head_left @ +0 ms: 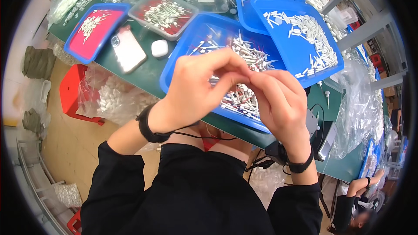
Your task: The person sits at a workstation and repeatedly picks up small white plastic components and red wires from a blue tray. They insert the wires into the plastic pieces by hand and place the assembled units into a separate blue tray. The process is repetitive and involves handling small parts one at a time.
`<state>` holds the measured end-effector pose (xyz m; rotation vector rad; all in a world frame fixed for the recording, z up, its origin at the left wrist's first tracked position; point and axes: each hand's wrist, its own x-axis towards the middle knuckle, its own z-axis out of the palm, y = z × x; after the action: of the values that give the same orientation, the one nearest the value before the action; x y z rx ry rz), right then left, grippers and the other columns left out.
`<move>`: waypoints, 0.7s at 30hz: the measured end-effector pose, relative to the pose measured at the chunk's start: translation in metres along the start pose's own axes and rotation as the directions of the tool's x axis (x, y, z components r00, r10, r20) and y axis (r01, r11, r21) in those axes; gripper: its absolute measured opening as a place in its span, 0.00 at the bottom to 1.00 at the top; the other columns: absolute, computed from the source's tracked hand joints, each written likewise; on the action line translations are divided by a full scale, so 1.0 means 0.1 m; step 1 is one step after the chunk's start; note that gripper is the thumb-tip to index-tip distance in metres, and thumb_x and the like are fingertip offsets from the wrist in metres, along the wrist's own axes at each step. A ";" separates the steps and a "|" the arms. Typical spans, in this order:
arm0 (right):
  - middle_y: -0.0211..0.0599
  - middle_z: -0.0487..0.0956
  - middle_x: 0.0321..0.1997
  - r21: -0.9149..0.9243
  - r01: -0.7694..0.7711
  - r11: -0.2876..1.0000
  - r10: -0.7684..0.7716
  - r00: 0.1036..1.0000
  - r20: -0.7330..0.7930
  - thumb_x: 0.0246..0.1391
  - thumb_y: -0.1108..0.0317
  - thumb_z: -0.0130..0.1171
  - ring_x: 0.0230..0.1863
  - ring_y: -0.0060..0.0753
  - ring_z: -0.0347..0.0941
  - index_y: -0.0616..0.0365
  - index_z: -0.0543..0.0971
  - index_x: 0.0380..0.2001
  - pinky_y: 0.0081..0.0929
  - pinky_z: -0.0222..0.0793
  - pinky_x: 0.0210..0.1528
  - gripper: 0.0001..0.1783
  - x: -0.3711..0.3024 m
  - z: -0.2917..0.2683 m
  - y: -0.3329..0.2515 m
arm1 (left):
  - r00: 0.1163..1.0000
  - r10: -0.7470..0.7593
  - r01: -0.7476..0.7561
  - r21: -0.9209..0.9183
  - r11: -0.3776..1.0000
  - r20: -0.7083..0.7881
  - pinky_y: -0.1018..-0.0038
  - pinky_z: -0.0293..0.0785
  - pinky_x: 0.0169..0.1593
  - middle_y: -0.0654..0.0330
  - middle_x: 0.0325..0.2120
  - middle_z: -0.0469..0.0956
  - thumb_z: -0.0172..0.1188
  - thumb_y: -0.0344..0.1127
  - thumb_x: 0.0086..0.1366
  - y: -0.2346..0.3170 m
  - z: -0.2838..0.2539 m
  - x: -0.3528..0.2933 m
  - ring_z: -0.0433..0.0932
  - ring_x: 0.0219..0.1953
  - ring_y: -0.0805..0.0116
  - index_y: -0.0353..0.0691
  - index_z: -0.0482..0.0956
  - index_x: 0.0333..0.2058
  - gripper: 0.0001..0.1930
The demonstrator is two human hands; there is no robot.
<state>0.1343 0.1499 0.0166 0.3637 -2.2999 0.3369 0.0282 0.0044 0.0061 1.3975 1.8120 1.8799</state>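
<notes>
My left hand (193,89) and my right hand (281,100) meet fingertip to fingertip over a blue tray (170,70). Thumbs and fingers of both are pinched together, and whatever they grip is too small or hidden to make out. Below them, the tray is heaped with thin white stick-like parts (244,100), some with dark or reddish ends. Overlapping its right side, another blue tray (285,54) carries short white tube-like pieces (314,32). Black bands circle both wrists.
A pink-lined blue tray (77,45), a clear tub (138,8) of white-tipped sticks, a phone (130,54) and a small white case (160,48) lie leftward. A red stool (72,89) bears a bag of white pieces (119,95). Another person (359,187) works at lower right.
</notes>
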 end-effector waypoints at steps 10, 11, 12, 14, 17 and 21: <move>0.49 0.77 0.46 -0.222 -0.458 0.861 0.504 0.830 0.240 0.52 0.62 0.59 0.50 0.50 0.73 0.60 0.72 0.50 0.38 0.67 0.52 0.23 0.12 -0.20 1.53 | 0.979 0.066 -0.188 0.744 0.641 0.190 0.65 0.72 0.43 0.52 0.34 0.80 0.54 0.32 0.61 -0.79 -0.91 0.63 0.76 0.38 0.50 0.35 0.80 0.36 0.09; 0.49 0.77 0.47 -0.234 -0.475 0.848 0.525 0.816 0.242 0.52 0.64 0.57 0.51 0.51 0.72 0.58 0.72 0.50 0.38 0.66 0.53 0.22 0.02 -0.19 1.72 | 0.985 0.057 -0.166 0.790 0.590 0.164 0.63 0.71 0.45 0.49 0.36 0.79 0.53 0.30 0.61 -0.88 -1.06 0.74 0.76 0.40 0.51 0.35 0.80 0.37 0.09; 0.47 0.78 0.48 -0.228 -0.488 0.842 0.537 0.794 0.285 0.52 0.66 0.57 0.52 0.49 0.72 0.57 0.73 0.51 0.37 0.66 0.54 0.21 -0.04 -0.15 1.78 | 0.994 0.070 -0.104 0.855 0.509 0.079 0.63 0.71 0.46 0.49 0.36 0.79 0.51 0.26 0.59 -0.99 -1.21 0.81 0.76 0.42 0.50 0.37 0.80 0.37 0.10; 0.42 0.78 0.49 -0.212 -0.513 0.832 0.554 0.744 0.374 0.53 0.71 0.56 0.54 0.44 0.72 0.55 0.74 0.52 0.35 0.67 0.55 0.21 -0.11 -0.07 1.87 | 1.000 -0.019 -0.015 0.935 0.353 0.023 0.63 0.71 0.47 0.50 0.36 0.79 0.51 0.24 0.56 -1.09 -1.36 0.88 0.76 0.43 0.51 0.39 0.81 0.36 0.12; 0.45 0.78 0.47 -0.253 -0.424 0.870 0.494 0.752 0.437 0.49 0.76 0.56 0.49 0.44 0.75 0.55 0.75 0.50 0.34 0.68 0.53 0.22 -0.17 -0.01 1.97 | 0.993 -0.114 -0.005 0.990 0.138 0.021 0.63 0.70 0.48 0.51 0.36 0.79 0.51 0.23 0.54 -1.32 -1.55 0.95 0.76 0.43 0.52 0.42 0.81 0.35 0.13; 0.45 0.81 0.36 -0.388 -0.323 0.863 0.466 0.806 0.365 0.46 0.78 0.57 0.38 0.46 0.78 0.58 0.81 0.39 0.36 0.72 0.44 0.14 -0.18 -0.02 1.91 | 0.983 -0.161 -0.094 0.996 0.001 0.093 0.63 0.70 0.49 0.54 0.33 0.80 0.52 0.27 0.54 -1.21 -1.46 0.99 0.77 0.43 0.56 0.42 0.81 0.30 0.09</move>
<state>0.0791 0.3297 -0.0200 -0.2457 -2.8336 0.0917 -0.1839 0.0014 -0.0228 1.5754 3.1706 -0.1134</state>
